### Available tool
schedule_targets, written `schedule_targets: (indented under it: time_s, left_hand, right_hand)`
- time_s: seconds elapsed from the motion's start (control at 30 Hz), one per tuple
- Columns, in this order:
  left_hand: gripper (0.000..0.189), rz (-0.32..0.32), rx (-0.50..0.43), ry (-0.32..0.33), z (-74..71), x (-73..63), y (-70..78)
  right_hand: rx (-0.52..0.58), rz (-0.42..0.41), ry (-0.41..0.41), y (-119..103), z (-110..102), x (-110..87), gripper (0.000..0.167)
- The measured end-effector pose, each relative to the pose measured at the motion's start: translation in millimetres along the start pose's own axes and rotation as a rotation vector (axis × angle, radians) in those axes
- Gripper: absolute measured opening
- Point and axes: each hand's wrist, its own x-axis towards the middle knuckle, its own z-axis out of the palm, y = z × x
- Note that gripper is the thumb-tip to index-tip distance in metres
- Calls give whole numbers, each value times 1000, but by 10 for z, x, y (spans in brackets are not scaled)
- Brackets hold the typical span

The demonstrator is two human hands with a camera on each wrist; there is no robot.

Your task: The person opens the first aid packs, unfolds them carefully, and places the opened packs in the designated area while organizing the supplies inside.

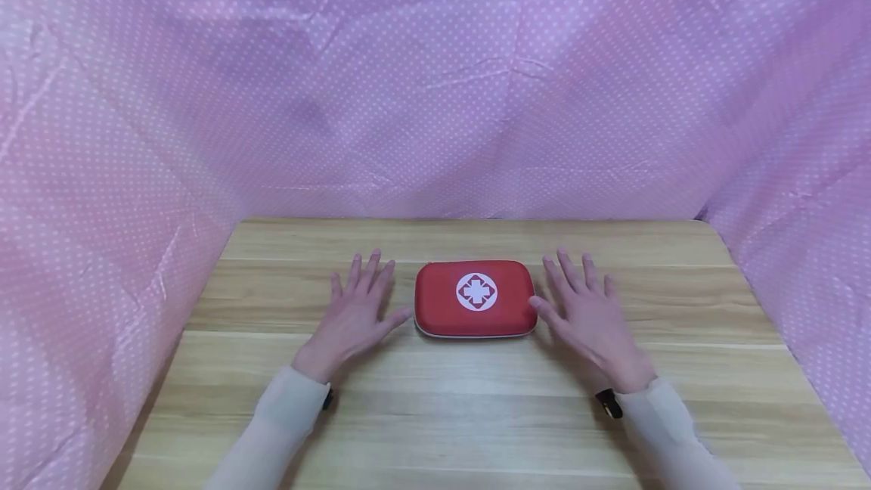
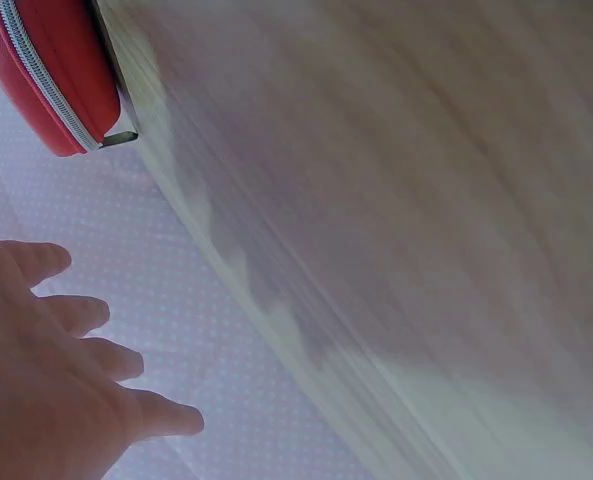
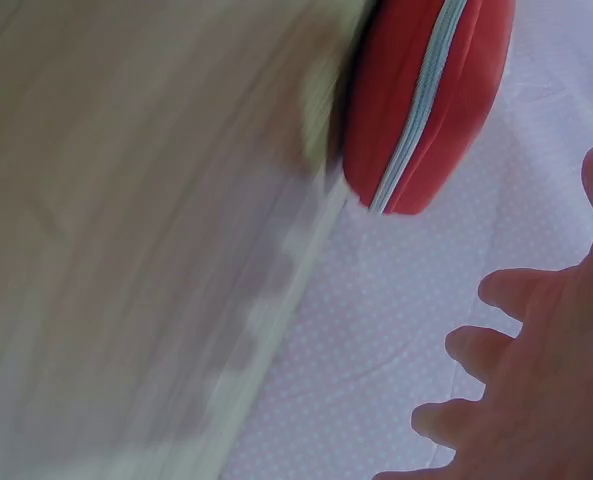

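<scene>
A red zippered first-aid case (image 1: pixel 442 308) with a white cross emblem lies closed, flat on the wooden table (image 1: pixel 435 414). To its left my left hand (image 1: pixel 350 320) is spread, palm down, its thumb tip right by the case's left side. On the other side my right hand (image 1: pixel 588 316) is spread the same way, its thumb overlapping the case's right edge in the head view. Both wrist views show the case's grey zipper (image 3: pixel 421 110) along its side, and a small zipper pull (image 2: pixel 119 139) at one end. Neither hand holds anything.
Pink cloth with white dots (image 1: pixel 435 97) hangs behind the table and along both sides. The table's far edge runs a short way beyond the fingertips. A dark band (image 1: pixel 609 403) shows at the right wrist, below the pale sleeve (image 1: pixel 656 414).
</scene>
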Motion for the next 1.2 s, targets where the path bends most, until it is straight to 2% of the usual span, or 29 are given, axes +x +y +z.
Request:
schedule_targets:
  time_s: [0.37, 0.53, 0.73, 0.97, 1.2]
  left_hand:
    - [91, 62, -133, 35, 27, 139, 59]
    - [89, 76, -217, 2, 29, 214, 87]
    - [88, 50, -329, -42, 37, 311, 80]
    - [81, 15, -450, -82, 49, 449, 57]
    - [68, 34, -559, -116, 82, 565, 38]
  right_hand:
    - [83, -30, -10, -280, 70, 83, 84]
    - [106, -45, -23, -399, 111, 126, 84]
    - [99, -71, -29, -507, 186, 172, 84]
    - [77, -115, -29, -555, 284, 190, 82]
    - [69, -143, -21, -583, 327, 203, 77]
